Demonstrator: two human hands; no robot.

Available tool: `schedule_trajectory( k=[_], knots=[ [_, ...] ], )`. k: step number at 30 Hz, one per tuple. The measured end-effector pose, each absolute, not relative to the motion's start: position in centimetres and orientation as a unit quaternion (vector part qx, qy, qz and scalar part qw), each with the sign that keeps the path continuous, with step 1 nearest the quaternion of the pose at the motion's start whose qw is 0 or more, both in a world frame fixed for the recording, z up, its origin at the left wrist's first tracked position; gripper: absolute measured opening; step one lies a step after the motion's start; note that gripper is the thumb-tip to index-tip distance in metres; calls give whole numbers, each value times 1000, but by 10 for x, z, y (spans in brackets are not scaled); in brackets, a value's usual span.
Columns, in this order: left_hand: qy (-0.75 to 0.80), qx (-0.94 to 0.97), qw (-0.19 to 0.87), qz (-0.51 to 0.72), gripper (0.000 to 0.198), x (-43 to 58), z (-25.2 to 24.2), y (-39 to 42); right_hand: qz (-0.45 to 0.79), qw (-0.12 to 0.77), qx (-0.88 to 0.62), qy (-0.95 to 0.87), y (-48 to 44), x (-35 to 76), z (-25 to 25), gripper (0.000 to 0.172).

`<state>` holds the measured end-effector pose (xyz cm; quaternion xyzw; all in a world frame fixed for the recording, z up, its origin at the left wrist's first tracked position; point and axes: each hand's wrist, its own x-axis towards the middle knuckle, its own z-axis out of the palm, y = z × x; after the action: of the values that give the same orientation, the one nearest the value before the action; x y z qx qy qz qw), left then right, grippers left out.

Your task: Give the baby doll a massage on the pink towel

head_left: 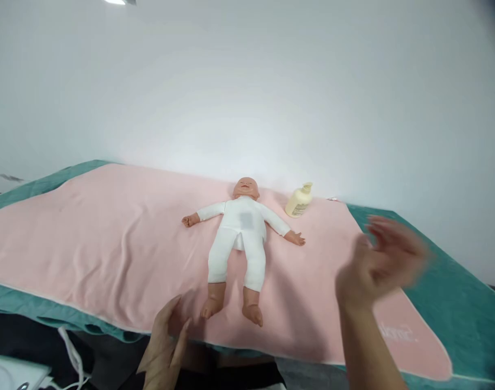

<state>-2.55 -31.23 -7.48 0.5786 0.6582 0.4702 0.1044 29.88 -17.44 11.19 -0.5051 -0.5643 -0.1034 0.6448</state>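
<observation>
Doll (242, 222) lay mid-frame, left hand (162, 342) spread below; I couldn't tell how the right hand (373, 271), blurred at right, gripped.

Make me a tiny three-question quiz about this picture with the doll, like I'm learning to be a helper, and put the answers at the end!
1. True or false: the doll is lying face down.

2. Pick one. Which part of the doll is nearest the person's left hand?
A) head
B) tummy
C) feet

3. Fill in the missing colour: the bottle is on a ____ blanket.

Key:
1. False; it lies face up.
2. C
3. pink
</observation>
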Motion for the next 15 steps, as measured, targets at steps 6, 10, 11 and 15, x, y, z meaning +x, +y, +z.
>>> schedule_trajectory(
  k=[6, 10, 11, 15],
  knots=[
    [603, 689, 25, 402, 71, -10, -77, -298, 130, 235, -754, -599, -103, 323, 61, 70],
    [638, 686, 7, 350, 68, 4, -79, -279, 204, 117, -752, -616, -73, 336, 60, 66],
    [648, 681, 15, 340, 62, 5, -82, -277, 225, 88, -749, -618, -67, 338, 64, 56],
    [650, 676, 67, 340, 61, 2, -97, -275, 313, -20, -726, -612, -43, 343, 85, 24]
  ],
)
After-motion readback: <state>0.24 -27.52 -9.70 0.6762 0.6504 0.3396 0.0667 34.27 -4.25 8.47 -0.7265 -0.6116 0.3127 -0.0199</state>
